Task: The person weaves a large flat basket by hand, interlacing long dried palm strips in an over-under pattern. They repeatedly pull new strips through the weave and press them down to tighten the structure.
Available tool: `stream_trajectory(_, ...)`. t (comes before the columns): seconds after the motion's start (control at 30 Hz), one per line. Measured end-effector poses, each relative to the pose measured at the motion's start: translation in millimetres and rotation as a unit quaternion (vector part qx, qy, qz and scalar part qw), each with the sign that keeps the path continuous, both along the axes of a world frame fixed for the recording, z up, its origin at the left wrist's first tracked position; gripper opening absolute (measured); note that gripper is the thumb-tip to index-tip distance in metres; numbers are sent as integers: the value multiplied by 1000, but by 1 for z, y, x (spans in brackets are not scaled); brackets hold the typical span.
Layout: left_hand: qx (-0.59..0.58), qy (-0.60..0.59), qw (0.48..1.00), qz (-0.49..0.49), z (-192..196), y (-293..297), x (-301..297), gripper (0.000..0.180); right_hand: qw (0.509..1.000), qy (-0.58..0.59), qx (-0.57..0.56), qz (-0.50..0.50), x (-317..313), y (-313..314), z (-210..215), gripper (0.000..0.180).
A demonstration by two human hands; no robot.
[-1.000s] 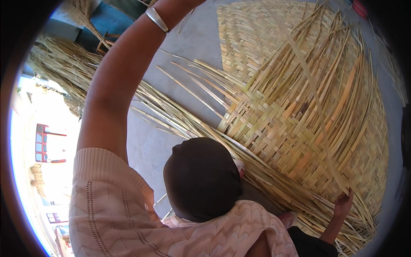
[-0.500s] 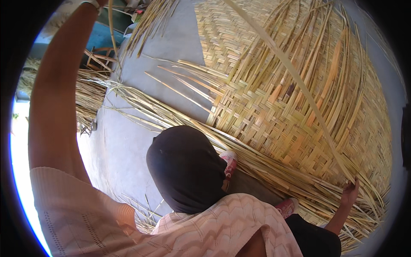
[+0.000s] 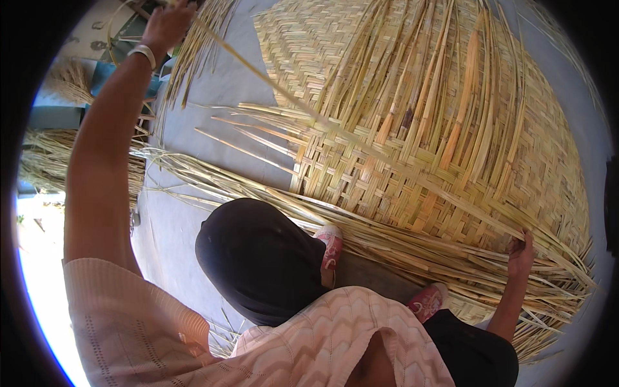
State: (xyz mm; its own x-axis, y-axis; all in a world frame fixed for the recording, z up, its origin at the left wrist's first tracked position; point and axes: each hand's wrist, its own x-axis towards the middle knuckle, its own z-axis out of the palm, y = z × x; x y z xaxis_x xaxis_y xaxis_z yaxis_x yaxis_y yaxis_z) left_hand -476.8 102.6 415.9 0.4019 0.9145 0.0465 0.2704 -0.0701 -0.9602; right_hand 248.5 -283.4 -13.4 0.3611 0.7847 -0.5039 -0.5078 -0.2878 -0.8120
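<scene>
While a long pale strip point(image 3: 361, 145) is stretched taut across the half-woven straw mat point(image 3: 451, 148) on the floor, its far end is clenched in the raised left hand point(image 3: 169, 24); the right hand's point(image 3: 520, 253) grip pinches its near end at the mat's edge; half a second earlier the left hand was out of view.

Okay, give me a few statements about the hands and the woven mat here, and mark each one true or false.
1. The left hand is raised, gripping one long strip. True.
2. The right hand rests on bare floor, away from the woven mat. False: it is at the mat's loose strips.
3. A bangle sits on the left wrist. True.
4. The mat is fully woven, with no loose ends. False: many unwoven strips lie over it.
5. The shoes are blue. False: they are pinkish red.
</scene>
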Motion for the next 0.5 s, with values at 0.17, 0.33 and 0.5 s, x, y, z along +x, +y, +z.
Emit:
stream_trajectory(0.17,-249,-190,947,71,-151,-34,28,61,995,82,16,-58,-25,17,16,26)
stream_trajectory(0.33,-477,-430,758,-115,-281,-91,207,50,992,115,25,-43,-51,40,35,21)
stream_trajectory(0.5,-696,-479,534,-29,-319,-156,303,59,994,64,-16,-83,-57,61,74,16)
